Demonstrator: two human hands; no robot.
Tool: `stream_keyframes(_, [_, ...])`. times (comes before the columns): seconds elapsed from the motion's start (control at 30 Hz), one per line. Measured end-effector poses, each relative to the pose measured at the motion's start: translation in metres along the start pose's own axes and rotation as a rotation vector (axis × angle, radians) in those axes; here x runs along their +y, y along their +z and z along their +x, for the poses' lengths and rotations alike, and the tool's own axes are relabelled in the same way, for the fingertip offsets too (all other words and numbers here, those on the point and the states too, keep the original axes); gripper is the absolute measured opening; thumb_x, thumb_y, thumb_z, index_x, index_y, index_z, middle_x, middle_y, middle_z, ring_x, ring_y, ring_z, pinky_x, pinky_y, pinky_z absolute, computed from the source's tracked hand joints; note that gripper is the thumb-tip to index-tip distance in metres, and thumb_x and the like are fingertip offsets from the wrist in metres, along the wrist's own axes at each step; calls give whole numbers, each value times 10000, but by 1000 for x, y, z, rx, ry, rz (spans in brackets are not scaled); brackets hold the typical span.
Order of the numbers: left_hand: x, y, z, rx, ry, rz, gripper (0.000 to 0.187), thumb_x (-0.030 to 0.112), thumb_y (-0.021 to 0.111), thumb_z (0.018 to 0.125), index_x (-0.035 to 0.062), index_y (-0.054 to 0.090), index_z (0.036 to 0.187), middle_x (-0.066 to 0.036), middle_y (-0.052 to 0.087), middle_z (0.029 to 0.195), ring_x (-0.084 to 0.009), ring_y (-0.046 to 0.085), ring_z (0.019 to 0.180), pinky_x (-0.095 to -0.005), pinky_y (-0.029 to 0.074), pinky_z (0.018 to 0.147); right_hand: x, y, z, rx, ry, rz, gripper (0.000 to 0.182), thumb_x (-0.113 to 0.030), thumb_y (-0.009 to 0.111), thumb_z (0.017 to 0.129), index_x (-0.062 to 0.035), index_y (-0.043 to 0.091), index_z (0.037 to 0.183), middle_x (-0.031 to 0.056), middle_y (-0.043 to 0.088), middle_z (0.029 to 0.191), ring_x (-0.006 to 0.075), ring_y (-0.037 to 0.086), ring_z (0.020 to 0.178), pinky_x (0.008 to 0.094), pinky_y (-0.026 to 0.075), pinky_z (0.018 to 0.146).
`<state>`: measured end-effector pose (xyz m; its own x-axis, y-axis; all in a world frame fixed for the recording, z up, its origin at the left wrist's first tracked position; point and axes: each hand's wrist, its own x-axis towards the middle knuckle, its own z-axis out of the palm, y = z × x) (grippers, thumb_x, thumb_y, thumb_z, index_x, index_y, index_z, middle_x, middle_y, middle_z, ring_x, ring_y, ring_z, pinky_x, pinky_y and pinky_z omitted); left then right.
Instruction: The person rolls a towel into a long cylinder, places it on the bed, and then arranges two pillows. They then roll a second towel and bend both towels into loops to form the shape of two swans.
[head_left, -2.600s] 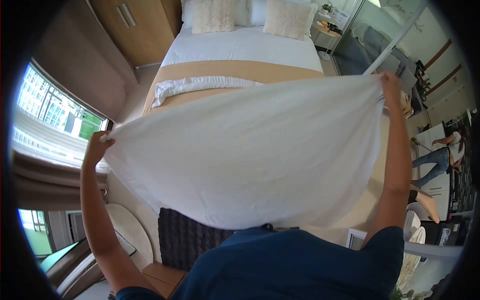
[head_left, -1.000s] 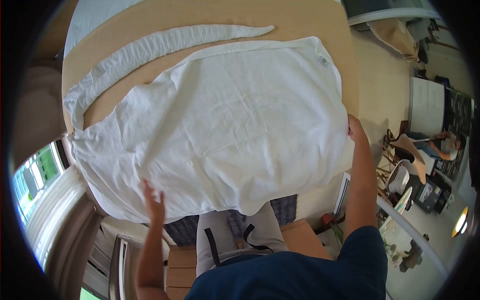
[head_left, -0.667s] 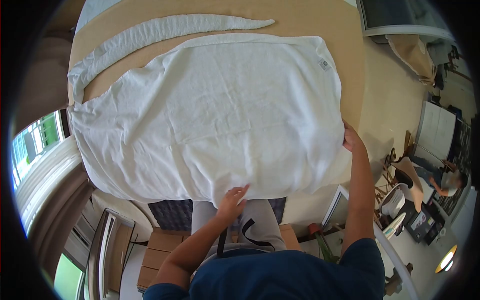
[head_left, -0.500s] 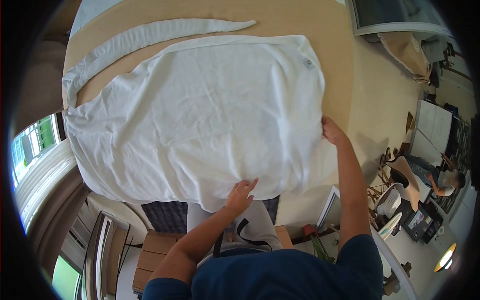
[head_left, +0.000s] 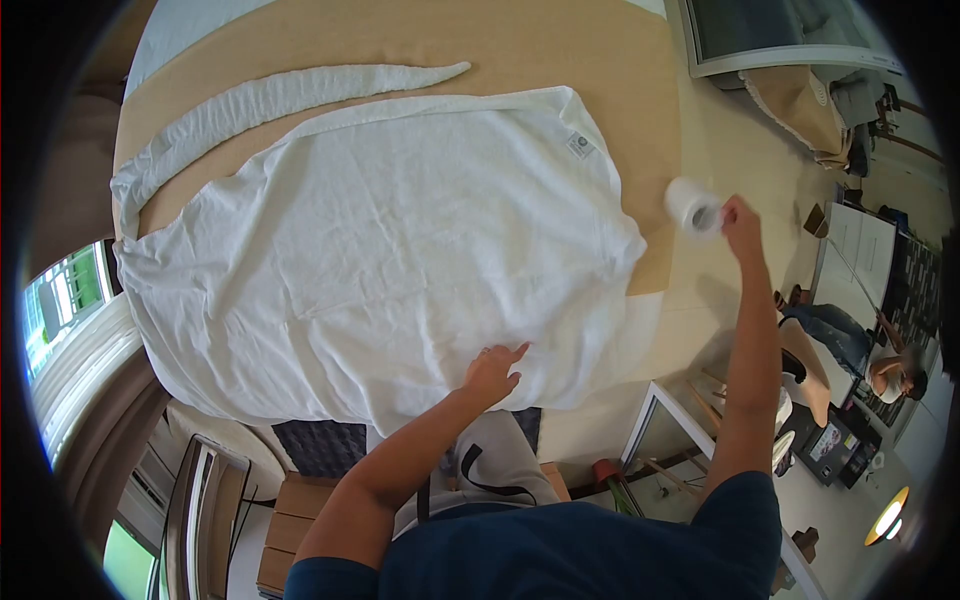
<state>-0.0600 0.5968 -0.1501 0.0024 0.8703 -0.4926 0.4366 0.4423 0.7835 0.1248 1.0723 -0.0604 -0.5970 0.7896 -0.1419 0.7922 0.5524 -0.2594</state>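
A white towel (head_left: 380,240) with a small tag is spread over the beige surface, its near edge hanging by my legs. My left hand (head_left: 492,374) rests on its near part, index finger stretched out and thumb apart, holding nothing. Past the towel's right side, my right hand (head_left: 740,225) is raised with its fingers closed at the edge of a white roll (head_left: 690,206). The roll looks like toilet paper, is blurred by motion and shows a dark hollow core. A long rolled white cloth (head_left: 270,105), tapering to a point, lies beyond the towel.
The beige bed-like surface (head_left: 560,45) extends behind the towel. A screen with a white frame (head_left: 790,62) stands at upper right. A window (head_left: 72,290) and curtain are at left, cardboard boxes (head_left: 292,515) below. Another person (head_left: 870,350) sits at far right.
My right hand has left the towel's right edge and moved up and right, now with the white roll. My left hand has shifted slightly right. The view has shifted a little.
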Motion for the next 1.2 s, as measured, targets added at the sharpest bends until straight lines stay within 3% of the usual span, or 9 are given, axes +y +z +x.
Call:
stream_keyframes(0.17, [8, -41, 36, 109, -45, -180, 250, 210, 598, 808, 137, 645, 1042, -133, 626, 857, -293, 597, 782, -383, 484, 703, -35, -4, 97, 380, 12, -44, 68, -45, 591, 737, -45, 523, 743, 76, 535, 591, 169, 545, 535, 314, 459, 514])
stream_keyframes(0.27, [12, -97, 114, 403, -2, 117, 150, 205, 621, 805, 78, 664, 871, -127, 618, 746, -289, 600, 668, -391, 477, 599, -83, 38, 143, 553, -61, 45, 49, -96, 575, 740, -65, 578, 778, 173, 608, 702, 386, 600, 709, 453, 467, 614])
stream_keyframes(0.37, [40, -164, 200, 602, 54, -127, 547, 212, 631, 797, 71, 464, 1299, -108, 636, 847, -255, 621, 713, -376, 488, 654, -129, 93, 140, 455, 43, 263, 207, -188, 625, 781, -54, 575, 929, 115, 633, 796, 263, 631, 768, 349, 485, 693])
stream_keyframes(0.57, [69, -212, 306, 528, -166, -269, 869, 384, 658, 753, 81, 204, 1429, -147, 645, 820, -226, 635, 624, -327, 497, 639, -137, 135, -105, 368, 260, 420, 623, -276, 724, 756, 25, 443, 1224, 181, 487, 1179, 302, 464, 1124, 383, 377, 953])
stream_keyframes(0.67, [40, -212, 350, 632, -230, -403, 736, 323, 673, 752, 69, 361, 1368, -137, 654, 779, -204, 633, 550, -311, 526, 552, -113, 171, -247, 48, 776, 505, 725, -307, 811, 629, 31, 460, 1167, 169, 569, 1064, 274, 553, 940, 372, 447, 822])
stream_keyframes(0.77, [30, -211, 358, 757, -169, -571, 594, 276, 694, 747, 52, 503, 1264, -127, 660, 805, -187, 648, 602, -284, 555, 524, -122, 175, -325, 18, 861, 742, 607, -279, 798, 659, 43, 509, 1085, 141, 619, 922, 212, 584, 794, 337, 470, 735])
stream_keyframes(0.83, [51, -220, 345, 586, -245, -655, 515, 199, 680, 792, 29, 499, 1243, -127, 609, 954, -192, 624, 755, -313, 591, 581, -109, 158, -351, -452, 931, 867, 433, -224, 753, 723, 45, 557, 1001, 97, 626, 820, 142, 574, 711, 297, 474, 667])
stream_keyframes(1.0, [77, -218, 349, 794, -228, -234, 524, 256, 719, 724, 49, 574, 1184, -128, 655, 916, -199, 668, 727, -275, 578, 548, -81, 90, -350, -259, 1088, 953, 178, -109, 676, 781, 25, 612, 880, 32, 610, 778, 79, 532, 699, 245, 450, 633])
stream_keyframes(1.2, [89, -230, 401, 526, -20, -464, 578, 133, 649, 765, 111, 460, 1311, -133, 603, 1045, -220, 589, 859, -379, 546, 692, -21, 49, -325, -129, 1005, 818, 170, -138, 660, 788, 12, 595, 836, -5, 555, 671, 68, 470, 600, 236, 390, 549])
